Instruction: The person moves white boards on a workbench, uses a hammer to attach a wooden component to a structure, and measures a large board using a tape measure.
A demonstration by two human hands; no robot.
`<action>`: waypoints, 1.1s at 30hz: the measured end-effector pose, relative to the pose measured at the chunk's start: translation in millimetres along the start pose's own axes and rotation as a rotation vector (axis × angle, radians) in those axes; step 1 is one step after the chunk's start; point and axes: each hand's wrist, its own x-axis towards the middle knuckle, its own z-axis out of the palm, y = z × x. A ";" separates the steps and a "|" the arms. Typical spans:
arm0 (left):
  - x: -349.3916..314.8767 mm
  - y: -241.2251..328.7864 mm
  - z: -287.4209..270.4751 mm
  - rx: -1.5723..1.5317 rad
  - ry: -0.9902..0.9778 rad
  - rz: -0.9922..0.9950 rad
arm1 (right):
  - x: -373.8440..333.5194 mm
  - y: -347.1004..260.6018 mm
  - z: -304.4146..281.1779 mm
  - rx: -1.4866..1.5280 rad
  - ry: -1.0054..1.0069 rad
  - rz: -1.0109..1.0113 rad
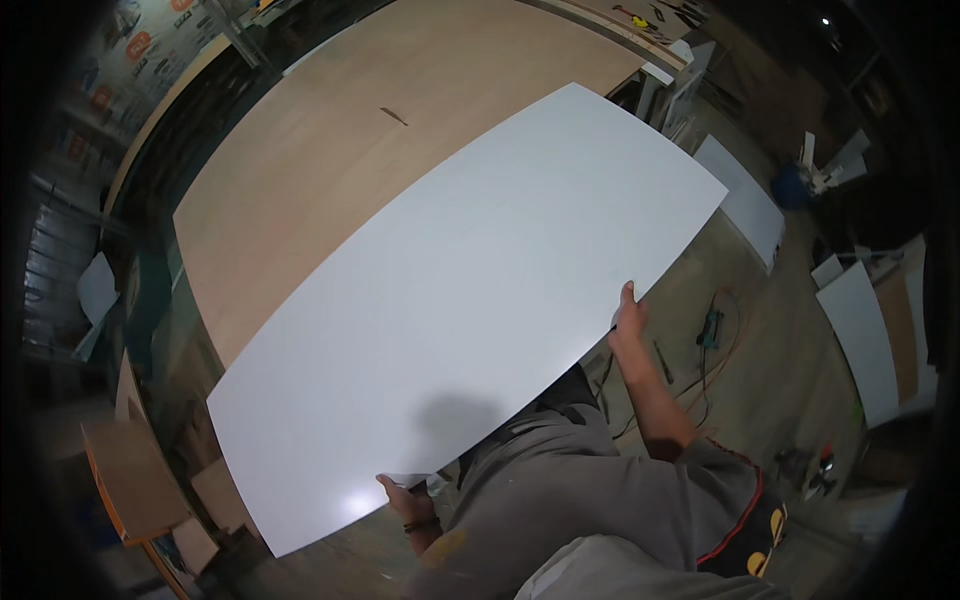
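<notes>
The right hand [628,318] clamps the near long edge of a big white panel [470,310] right of centre, and the left hand [403,497] grips the same edge at lower centre. The panel fills mid-frame — lying over a plywood sheet [330,160] toward the upper left — with a power tool [711,326] on the floor at right.

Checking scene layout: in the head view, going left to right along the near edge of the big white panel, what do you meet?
Left hand gripping large white rectangular panel → right hand on its edge → green power tool on the floor → white boards leaning at right.
</notes>
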 end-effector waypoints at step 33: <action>56.1 -125.0 63.3 -0.066 0.538 0.118 | 185.9 -56.3 92.0 0.065 -0.394 0.455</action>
